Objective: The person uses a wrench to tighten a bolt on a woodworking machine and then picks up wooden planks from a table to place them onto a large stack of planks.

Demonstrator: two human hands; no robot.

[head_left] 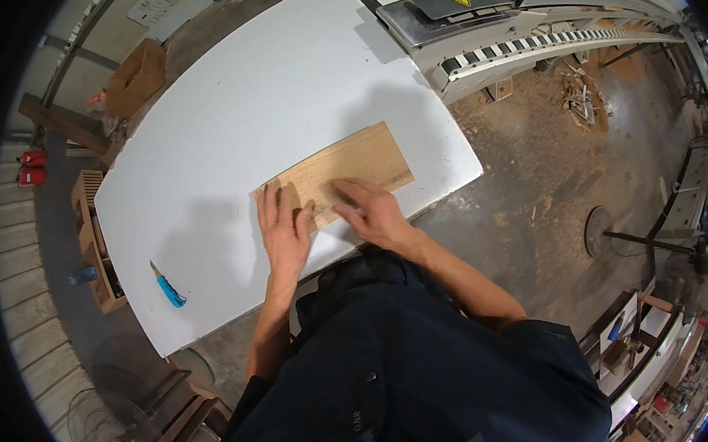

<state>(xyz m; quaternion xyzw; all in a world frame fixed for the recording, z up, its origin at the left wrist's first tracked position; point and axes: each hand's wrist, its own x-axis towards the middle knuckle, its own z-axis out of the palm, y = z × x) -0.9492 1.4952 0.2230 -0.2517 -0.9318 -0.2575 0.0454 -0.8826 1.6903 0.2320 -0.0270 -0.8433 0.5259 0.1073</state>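
Observation:
A light-brown wooden board (354, 159) lies at a slant on the white tabletop (239, 106), near the edge closest to me. My left hand (284, 228) rests on the board's left end, fingers stretched and thumb apart. Over the near middle of the board is my right hand (375, 214), its fingers reaching left across the wood and the thumb held away from them. I see nothing held in either hand, though the underside of the right one is hidden. A blue-handled knife (170, 290) with its blade out lies on the table to the left.
A large grey machine (482, 33) with a striped track adjoins the table's far right corner. Sawdust and wood scraps (580, 101) cover the floor at right, where a round-based stand (598, 231) also stands. A cardboard box (136, 78) and a wooden crate (94, 244) flank the table's left.

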